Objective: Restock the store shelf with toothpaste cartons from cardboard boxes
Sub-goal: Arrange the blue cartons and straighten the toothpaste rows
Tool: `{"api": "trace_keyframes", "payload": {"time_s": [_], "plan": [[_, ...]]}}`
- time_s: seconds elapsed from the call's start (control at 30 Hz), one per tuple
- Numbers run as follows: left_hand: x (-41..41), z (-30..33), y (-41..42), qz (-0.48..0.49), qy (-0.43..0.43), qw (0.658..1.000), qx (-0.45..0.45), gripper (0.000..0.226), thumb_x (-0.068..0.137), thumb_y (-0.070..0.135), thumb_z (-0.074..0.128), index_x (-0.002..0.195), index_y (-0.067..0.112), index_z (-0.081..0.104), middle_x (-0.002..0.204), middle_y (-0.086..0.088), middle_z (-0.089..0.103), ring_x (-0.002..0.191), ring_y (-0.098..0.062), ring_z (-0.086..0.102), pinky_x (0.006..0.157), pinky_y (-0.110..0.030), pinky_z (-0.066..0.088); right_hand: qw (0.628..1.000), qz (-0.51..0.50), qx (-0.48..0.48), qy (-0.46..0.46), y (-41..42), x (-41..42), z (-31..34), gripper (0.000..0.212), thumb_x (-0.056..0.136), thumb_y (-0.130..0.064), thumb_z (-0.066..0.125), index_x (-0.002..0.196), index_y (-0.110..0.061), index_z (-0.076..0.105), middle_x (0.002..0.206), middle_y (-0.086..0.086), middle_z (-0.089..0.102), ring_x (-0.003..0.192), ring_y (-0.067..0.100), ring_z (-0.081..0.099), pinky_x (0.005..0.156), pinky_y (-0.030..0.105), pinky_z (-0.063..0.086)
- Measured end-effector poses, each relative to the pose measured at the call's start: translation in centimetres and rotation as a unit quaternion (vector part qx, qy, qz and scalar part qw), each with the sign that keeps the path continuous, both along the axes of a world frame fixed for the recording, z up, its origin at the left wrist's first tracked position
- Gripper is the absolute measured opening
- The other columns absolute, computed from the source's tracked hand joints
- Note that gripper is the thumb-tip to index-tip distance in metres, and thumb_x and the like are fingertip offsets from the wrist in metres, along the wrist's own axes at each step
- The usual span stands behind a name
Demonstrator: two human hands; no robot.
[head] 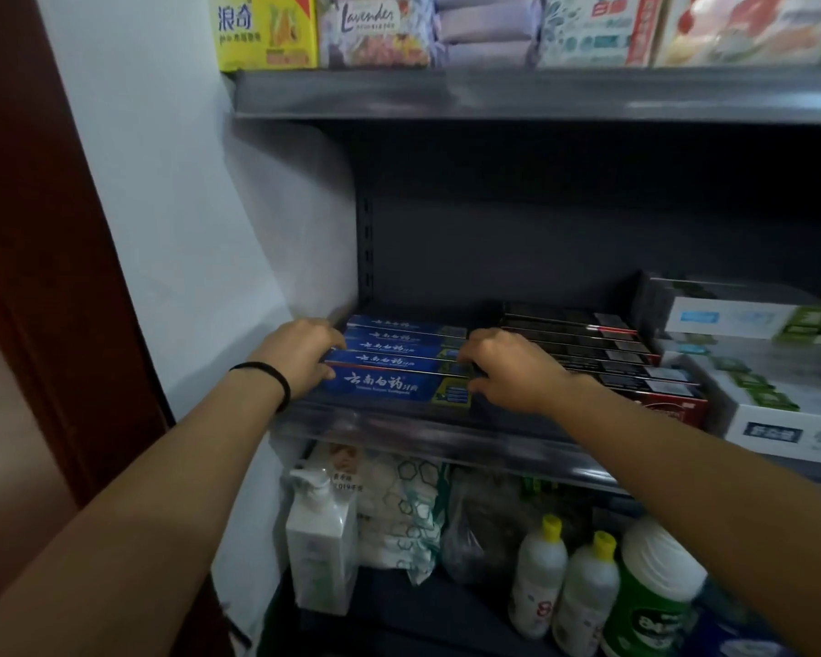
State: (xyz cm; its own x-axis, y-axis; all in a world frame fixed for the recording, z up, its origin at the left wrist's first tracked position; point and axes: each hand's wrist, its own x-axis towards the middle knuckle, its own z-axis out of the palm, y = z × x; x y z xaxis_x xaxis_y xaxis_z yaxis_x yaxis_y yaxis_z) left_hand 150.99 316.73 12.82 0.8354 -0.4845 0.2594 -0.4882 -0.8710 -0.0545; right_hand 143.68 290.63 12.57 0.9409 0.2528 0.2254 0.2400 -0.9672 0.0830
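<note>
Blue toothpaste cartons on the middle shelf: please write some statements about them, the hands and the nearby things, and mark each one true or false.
1. Both hands grip the row of blue cartons, left hand at its left end, right hand at its right end. True.
2. Dark cartons lie to the right of the blue ones. True.
3. The left wrist is bare. False: it wears a black band.
4. The bottles below have red caps. False: yellow caps.

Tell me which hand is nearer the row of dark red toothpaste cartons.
Right. The right hand sits at the blue cartons' right end, beside the dark red cartons; the left hand is at their far left end.
</note>
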Motion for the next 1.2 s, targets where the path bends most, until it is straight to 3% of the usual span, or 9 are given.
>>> {"api": "trace_keyframes", "payload": {"time_s": [0.43,0.63,0.93,1.03,1.2], "plan": [[2.9,-1.8,0.8,0.012,-0.002,1.000,-0.015,0.024,0.086,0.015,0.067,0.110,0.016,0.069,0.113,-0.005,0.066,0.105,-0.024,0.058,0.092,-0.034,0.047,1.000,0.020,0.012,-0.007,1.1,2.3,-1.3,0.017,0.083,-0.009,0.063,0.099,-0.010,0.066,0.107,0.005,0.058,0.098,0.028,0.056,0.079,0.040,0.050],[3.4,-2.0,0.8,-0.012,-0.003,1.000,0.008,0.035,0.088,0.008,0.061,0.123,0.012,0.062,0.126,-0.007,0.060,0.114,-0.026,0.055,0.099,-0.035,0.042,1.000,0.014,0.022,0.001,1.6,2.5,-1.4,0.011,0.081,-0.006,0.063,0.084,-0.015,0.057,0.099,0.007,0.060,0.089,0.030,0.057,0.073,0.041,0.050],[3.5,-2.0,0.8,-0.025,-0.008,0.999,0.024,0.028,0.086,0.003,0.057,0.110,0.011,0.067,0.110,-0.007,0.066,0.102,-0.025,0.058,0.091,-0.038,0.047,0.999,0.024,0.030,0.022,1.6,2.4,-1.0,0.013,0.080,-0.010,0.061,0.081,-0.019,0.053,0.094,0.005,0.059,0.083,0.026,0.056,0.073,0.044,0.052],[3.4,-1.0,0.3,-0.044,0.008,0.999,0.019,0.034,0.081,-0.001,0.054,0.109,0.012,0.068,0.109,-0.007,0.065,0.102,-0.025,0.059,0.088,-0.037,0.049,0.998,0.029,0.037,0.040,1.2,2.3,-0.2,0.025,0.075,-0.011,0.063,0.099,-0.017,0.062,0.103,0.004,0.062,0.093,0.025,0.059,0.078,0.042,0.053],[3.5,0.1,-1.5,-0.065,0.054,0.996,0.016,0.062,0.081,-0.002,0.058,0.139,0.015,0.046,0.140,-0.005,0.048,0.125,-0.021,0.047,0.103,-0.028,0.040,0.996,0.024,0.036,0.081,0.7,2.6,1.4,0.052,0.077,-0.012,0.069,0.128,-0.013,0.056,0.125,0.007,0.055,0.111,0.023,0.055,0.093,0.036,0.049]]}}
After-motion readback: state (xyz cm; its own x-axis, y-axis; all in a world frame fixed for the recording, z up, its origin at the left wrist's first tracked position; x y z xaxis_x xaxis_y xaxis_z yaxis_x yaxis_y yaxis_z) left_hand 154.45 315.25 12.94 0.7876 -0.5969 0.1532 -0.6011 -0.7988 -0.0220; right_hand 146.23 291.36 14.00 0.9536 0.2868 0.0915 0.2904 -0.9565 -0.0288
